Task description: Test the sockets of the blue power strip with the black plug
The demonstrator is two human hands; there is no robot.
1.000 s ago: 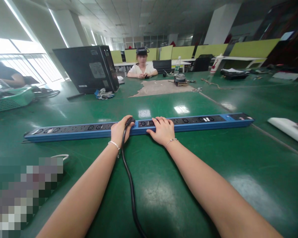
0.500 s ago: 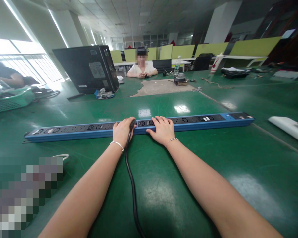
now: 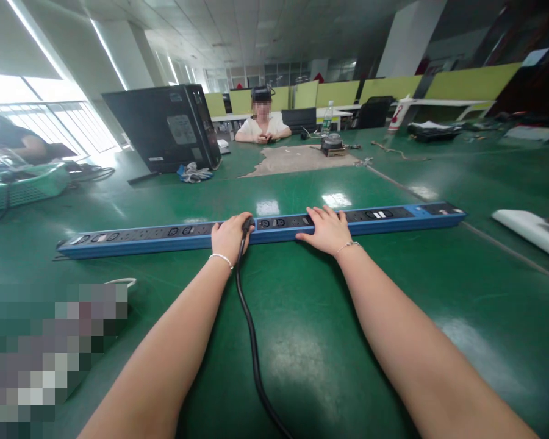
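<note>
Right hand [image 3: 327,231] farther right; strip [image 3: 279,224] crosswise

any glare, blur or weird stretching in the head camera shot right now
Head view: bright reflections on the green tabletop, both beyond and nearer than the blue power strip; head view: windows at far left washed out to white; head view: computer case leans, probably wide-lens distortion; head view: lower-left patch pixelated beyond recognition.

- We saw a glossy green bench [image 3: 311,292].
- On it lay our long blue socket strip [image 3: 277,233].
- Beyond, gloves [image 3: 194,173] lay beside a black computer case [image 3: 153,125].
</note>
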